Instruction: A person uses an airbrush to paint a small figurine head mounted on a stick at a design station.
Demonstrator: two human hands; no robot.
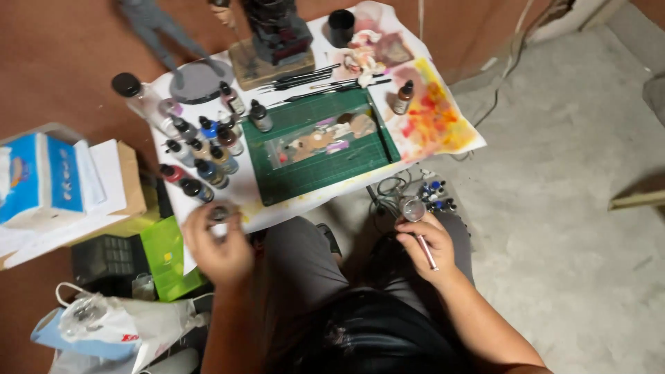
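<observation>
My left hand (pixel 216 251) is curled around a small dark-capped paint bottle (pixel 220 212), fingers grasping it at the near left edge of the white paper sheet (pixel 273 208). My right hand (pixel 431 244) is clenched on a slim metal airbrush (pixel 419 225) with a round cup on top, held near my lap, right of the sheet. Just beyond my left hand stands a cluster of small dropper paint bottles (pixel 201 149). Right of them lies a green cutting mat (pixel 315 163). A blue tissue box (pixel 41 176) sits far left.
</observation>
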